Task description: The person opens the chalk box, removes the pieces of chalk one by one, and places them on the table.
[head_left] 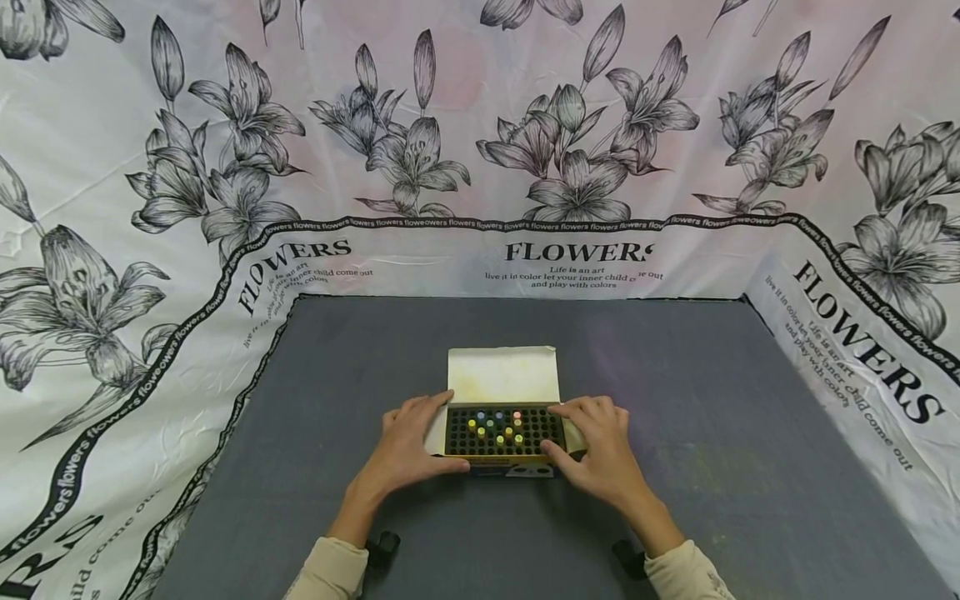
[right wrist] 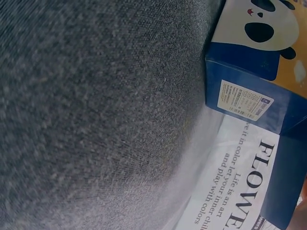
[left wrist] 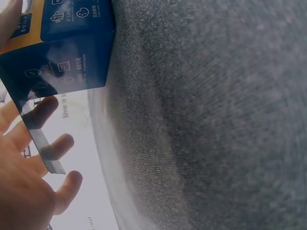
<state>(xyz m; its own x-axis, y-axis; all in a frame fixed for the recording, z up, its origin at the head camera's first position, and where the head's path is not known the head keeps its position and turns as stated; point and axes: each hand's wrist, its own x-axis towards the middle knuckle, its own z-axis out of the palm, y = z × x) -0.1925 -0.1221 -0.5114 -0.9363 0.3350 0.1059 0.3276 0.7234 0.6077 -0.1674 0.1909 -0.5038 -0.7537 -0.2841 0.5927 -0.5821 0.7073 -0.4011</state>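
Observation:
A blue and yellow box (head_left: 487,472) stands on the table with its pale lid (head_left: 502,375) folded back. Inside is a black tray (head_left: 453,447) full of round holes, where several small coloured sticks (head_left: 500,440) stand upright, mostly yellow, with blue, green and pink ones. My left hand (head_left: 408,442) holds the box's left end, thumb along the front edge, index finger at the back corner. In the left wrist view its other fingers spread behind a side flap (left wrist: 40,139). At the right end my right hand (head_left: 603,446) grips the box, thumb at the front rim, index finger near the back.
The grey table (head_left: 720,433) extends around the box. Behind and beside it hangs a white cloth (head_left: 420,262) printed with flowers and lettering. A panda picture (right wrist: 273,21) and a white label (right wrist: 244,99) show on the box in the right wrist view.

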